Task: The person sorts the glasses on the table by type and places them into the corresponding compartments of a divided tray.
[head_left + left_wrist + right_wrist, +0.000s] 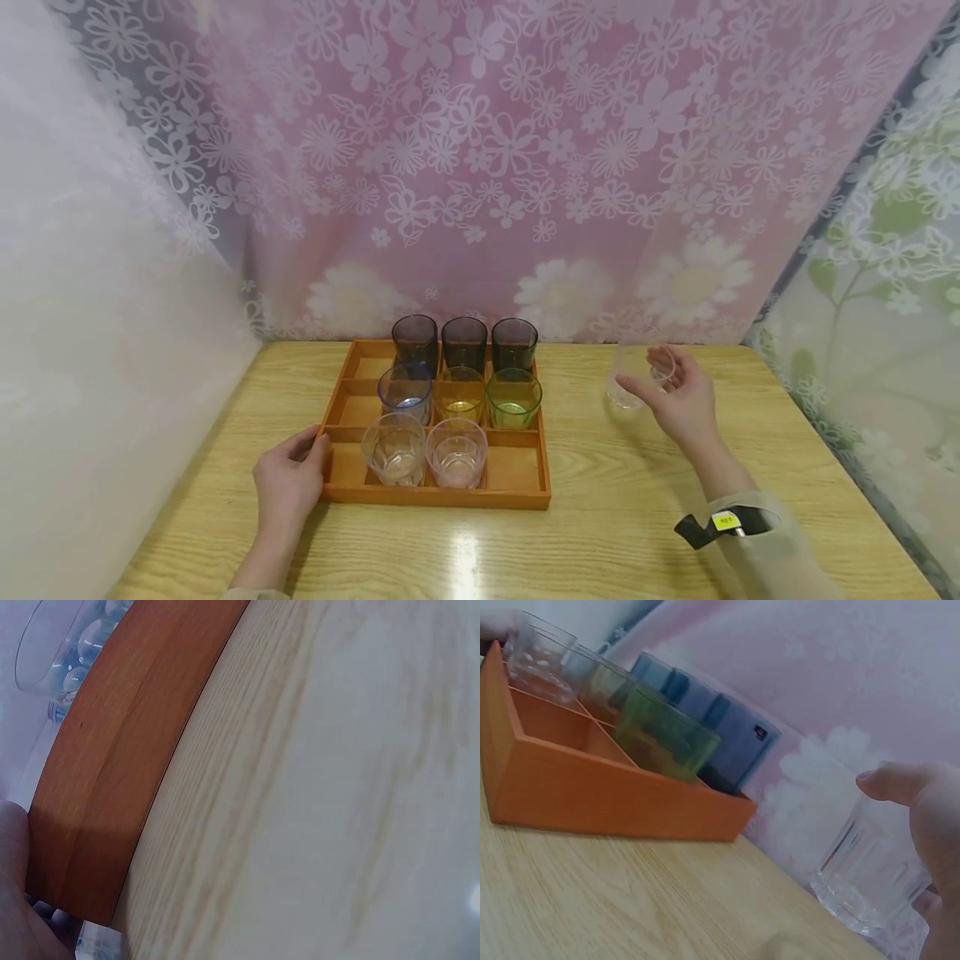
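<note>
My right hand [680, 398] holds a clear drinking glass [628, 390] at the table's right side, thumb on the near side and fingers behind. In the right wrist view this glass [866, 874] leans, its thick base over the tabletop. My left hand [288, 475] grips the wooden divided tray [435, 497] at its front left, thumb [11, 840] against the wall. Three dark glasses [464, 343] stand in the tray's back row. Blue [405, 396], yellow [460, 396] and green [514, 400] glasses fill the middle. In front are a clear glass [395, 452] and a pale pink one [457, 454].
The light wood table [600, 517] runs up to a pink floral curtain [480, 167] behind the tray. A white sheet [112, 292] hangs along the left side, and a green-leaf patterned curtain [885, 333] closes off the right.
</note>
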`<state>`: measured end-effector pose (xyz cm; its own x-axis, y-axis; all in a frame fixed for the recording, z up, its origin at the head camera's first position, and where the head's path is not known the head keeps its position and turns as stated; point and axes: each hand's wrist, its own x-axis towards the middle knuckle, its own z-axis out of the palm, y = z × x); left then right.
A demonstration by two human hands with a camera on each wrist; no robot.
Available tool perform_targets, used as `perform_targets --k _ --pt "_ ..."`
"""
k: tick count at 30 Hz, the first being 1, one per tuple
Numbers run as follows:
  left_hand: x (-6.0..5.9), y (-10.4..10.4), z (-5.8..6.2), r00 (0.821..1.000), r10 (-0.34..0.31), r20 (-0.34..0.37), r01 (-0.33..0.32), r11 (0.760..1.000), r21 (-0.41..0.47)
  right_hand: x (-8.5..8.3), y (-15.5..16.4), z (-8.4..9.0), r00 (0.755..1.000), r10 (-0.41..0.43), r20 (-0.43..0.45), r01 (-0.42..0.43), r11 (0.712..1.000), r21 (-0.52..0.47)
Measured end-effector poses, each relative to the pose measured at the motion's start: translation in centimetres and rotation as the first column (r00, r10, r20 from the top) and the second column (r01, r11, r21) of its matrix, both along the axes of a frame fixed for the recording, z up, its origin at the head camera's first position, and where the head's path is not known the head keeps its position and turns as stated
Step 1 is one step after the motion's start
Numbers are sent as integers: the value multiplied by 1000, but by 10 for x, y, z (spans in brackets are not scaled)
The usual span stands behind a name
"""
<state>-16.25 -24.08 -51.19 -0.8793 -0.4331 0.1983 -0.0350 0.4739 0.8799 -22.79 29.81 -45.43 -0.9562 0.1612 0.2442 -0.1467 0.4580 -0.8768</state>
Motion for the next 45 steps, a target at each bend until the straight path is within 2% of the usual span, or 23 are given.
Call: perform_targets --k 9,15,21,26,32,39,45 --pt "-2 -1 -1 1000 12 -1 -12 1000 -3 21 -28 24 996 84 -36 -83 996 8" --pt "0 -3 -2 1000 11 -6 -11 1000 -2 36 -51 33 991 129 -41 -129 992 4" --pt "-3 -5 -3 999 36 -31 -36 999 -9 47 -76 40 974 209 -83 -215 974 -69" --pt "-2 -2 -1 999 33 -32 -33 999 -3 56 -90 45 957 264 -118 -277 953 -120" --pt "-2 1 1 999 23 -34 -23 1000 1 63 -106 41 932 331 -146 -353 920 -167" --pt "-2 2 -1 999 9 -36 -9 1000 -6 70 -123 27 918 373 -134 -392 904 -169" --pt "-2 0 -2 999 17 -33 -17 1000 0 74 -134 12 890 427 -160 -453 870 -197"
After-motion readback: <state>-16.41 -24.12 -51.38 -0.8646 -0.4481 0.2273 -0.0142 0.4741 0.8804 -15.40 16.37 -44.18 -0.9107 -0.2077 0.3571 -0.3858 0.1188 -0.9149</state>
